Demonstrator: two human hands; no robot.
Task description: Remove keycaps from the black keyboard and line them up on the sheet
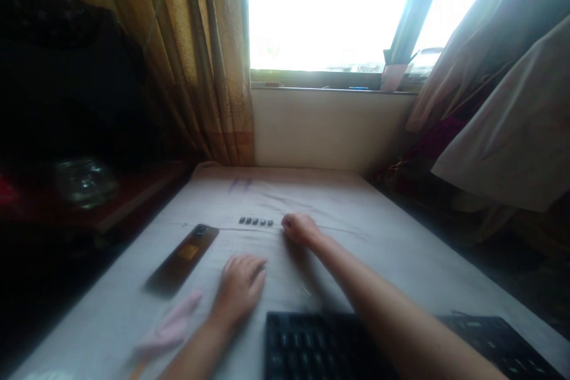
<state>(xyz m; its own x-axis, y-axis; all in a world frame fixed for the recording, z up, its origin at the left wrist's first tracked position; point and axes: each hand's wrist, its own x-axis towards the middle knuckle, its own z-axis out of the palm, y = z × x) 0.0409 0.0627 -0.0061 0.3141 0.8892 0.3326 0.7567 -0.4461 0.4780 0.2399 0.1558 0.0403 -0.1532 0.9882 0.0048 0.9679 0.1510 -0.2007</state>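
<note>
My right hand (299,228) reaches forward over the white table (378,231), its fingers pinched together right beside a short row of several small dark keycaps (256,221). What the pinch holds is too small to see. Resting flat on the cloth with fingers slightly apart and nothing in it, my left hand (240,286) lies just beyond the black keyboard (312,347). The keyboard sits at the near edge, under my right forearm.
A dark phone (182,258) lies at an angle on the left of the table. A pink cloth (171,326) is near the left wrist. A glass jar (84,181) stands on a low shelf at left. Curtains and a bright window are behind.
</note>
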